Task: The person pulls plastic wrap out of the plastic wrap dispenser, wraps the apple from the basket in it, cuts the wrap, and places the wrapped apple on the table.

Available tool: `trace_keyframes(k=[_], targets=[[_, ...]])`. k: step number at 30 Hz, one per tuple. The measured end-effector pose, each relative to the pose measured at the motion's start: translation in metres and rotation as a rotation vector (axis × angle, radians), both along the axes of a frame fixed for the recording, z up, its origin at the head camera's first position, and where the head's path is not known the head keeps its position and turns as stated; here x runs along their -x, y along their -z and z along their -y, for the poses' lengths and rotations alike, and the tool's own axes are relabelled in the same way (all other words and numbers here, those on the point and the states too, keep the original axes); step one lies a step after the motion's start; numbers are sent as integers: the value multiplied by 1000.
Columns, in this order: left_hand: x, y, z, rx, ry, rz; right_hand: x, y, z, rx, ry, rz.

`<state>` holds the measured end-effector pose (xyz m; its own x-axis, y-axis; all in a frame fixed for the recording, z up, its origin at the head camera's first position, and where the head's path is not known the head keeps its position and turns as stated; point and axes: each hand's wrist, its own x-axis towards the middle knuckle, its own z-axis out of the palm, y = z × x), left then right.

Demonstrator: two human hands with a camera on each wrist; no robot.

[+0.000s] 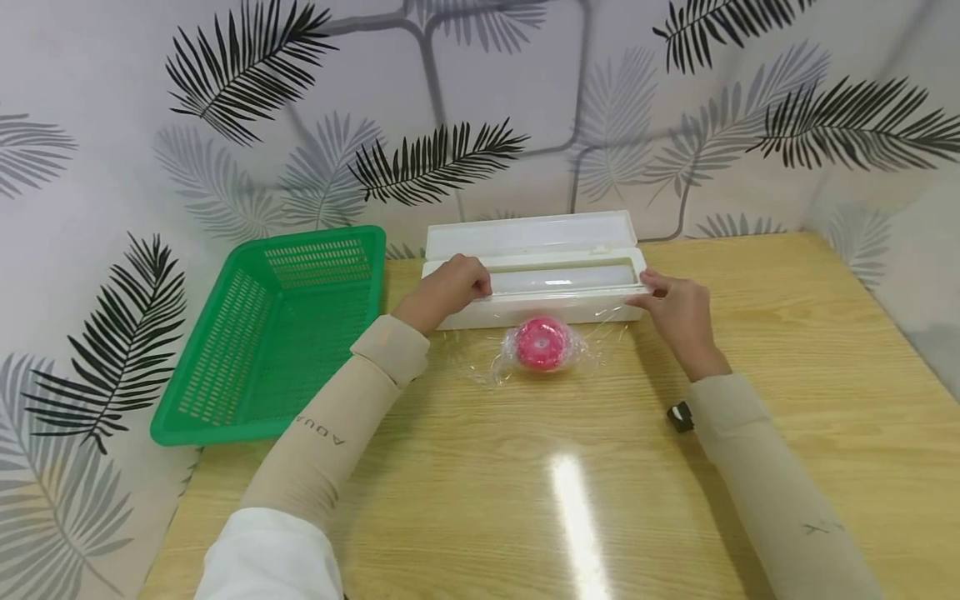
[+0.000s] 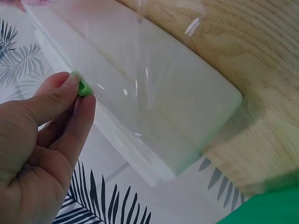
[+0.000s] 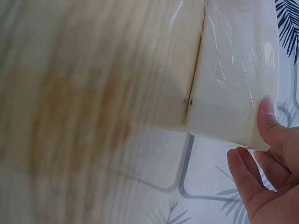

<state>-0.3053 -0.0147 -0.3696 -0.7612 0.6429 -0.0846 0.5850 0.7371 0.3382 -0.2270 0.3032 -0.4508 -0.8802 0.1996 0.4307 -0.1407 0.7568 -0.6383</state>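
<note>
— Left hand (image 1: pixel 450 287)?
— Its fingers (image 2: pixel 85 119) pinch a small green slider (image 2: pixel 83 87) on the front rim of the white box (image 1: pixel 540 312).
— Right hand (image 1: pixel 681 315)?
— Gripping the box's right front corner.
— Which way's it lying?
— Lengthwise left to right on the desk (image 1: pixel 465 475), raised lid (image 1: pixel 528 234) toward the wall (image 1: pixel 510 92).

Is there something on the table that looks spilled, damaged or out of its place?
Nothing looks clearly spilled or damaged. Only the clear film at the pink round object seems a little odd: it is crumpled, with uneven edges.
</note>
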Motion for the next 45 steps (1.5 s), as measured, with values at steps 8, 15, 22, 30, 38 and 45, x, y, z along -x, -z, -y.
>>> trace_keyframes(k=[8,15,22,30,38,45], targets=[[3,-2,10,4,7,9,0,0,2,18,7,14],[5,2,18,18,12,-12,-1,0,2,17,3,18],[6,4,28,24,-2,-34,-1,0,3,10,5,21],[8,3,42,28,-9,-42,-2,1,1,29,11,31],[8,2,47,21,-6,-100,-2,3,-3,34,16,34],[9,3,55,41,-35,-67,-1,2,0,42,16,44]])
